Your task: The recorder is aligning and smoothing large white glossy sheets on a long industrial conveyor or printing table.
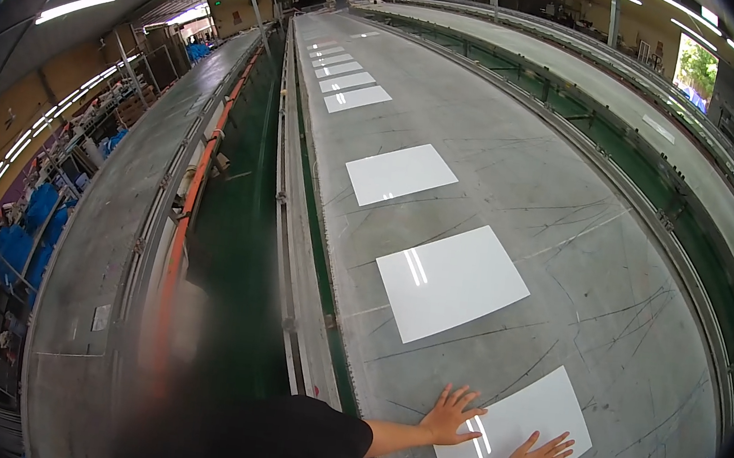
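A glossy white sheet [537, 402] lies flat on the long grey table [516, 192], close to me. My left hand [451, 417] rests at its left edge, fingers spread, holding nothing. Farther right, my right hand [537, 457] lies over the same sheet with its fingers stretched out, also free of any object. Just beyond is a second white sheet [455, 289], and past that a third white sheet [402, 177]. Neither hand touches those two.
Several more white sheets [356, 98] run in a row toward the table's far end. A metal rail [286, 301] follows the left edge. Across a green-floored aisle [247, 206] stands another long table [101, 262] with an orange pipe [196, 182] alongside.
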### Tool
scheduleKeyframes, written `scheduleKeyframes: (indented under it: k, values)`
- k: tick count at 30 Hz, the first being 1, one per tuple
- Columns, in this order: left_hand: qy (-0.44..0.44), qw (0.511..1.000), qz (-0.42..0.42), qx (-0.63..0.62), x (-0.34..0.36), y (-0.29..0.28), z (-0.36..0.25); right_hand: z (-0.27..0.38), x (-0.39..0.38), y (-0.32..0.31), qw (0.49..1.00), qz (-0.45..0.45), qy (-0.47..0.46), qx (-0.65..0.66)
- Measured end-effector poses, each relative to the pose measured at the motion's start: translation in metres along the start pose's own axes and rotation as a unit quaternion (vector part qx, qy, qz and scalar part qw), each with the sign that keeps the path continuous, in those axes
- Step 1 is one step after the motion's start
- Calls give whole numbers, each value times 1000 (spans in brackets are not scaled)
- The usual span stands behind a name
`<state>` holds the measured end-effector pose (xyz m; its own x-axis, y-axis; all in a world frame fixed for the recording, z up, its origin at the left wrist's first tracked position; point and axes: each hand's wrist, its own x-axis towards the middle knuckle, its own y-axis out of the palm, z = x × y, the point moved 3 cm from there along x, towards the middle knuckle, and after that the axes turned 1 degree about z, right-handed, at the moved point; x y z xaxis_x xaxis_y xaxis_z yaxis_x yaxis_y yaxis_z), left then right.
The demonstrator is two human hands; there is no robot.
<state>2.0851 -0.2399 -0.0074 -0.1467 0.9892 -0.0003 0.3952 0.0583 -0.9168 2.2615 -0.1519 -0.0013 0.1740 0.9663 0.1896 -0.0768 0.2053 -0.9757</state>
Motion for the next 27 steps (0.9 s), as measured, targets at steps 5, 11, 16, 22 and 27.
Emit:
scheduleKeyframes:
  k: [5,11,16,22,27]
  values:
    - [17,999,-33,-11,-1,3,0,28,-73,-3,994,103,-20,-14]
    - [18,999,-38,-12,-3,1,-1,31,-77,-10,998,55,-28,29]
    - [5,999,-27,-24,-6,1,3,31,-82,-3,997,62,-36,29]
    - [-1,997,0,-76,-10,-1,13,25,-92,-9,994,14,-49,94]
    - [67,951,99,-287,-19,-53,64,32,-100,-21,989,31,-78,122]
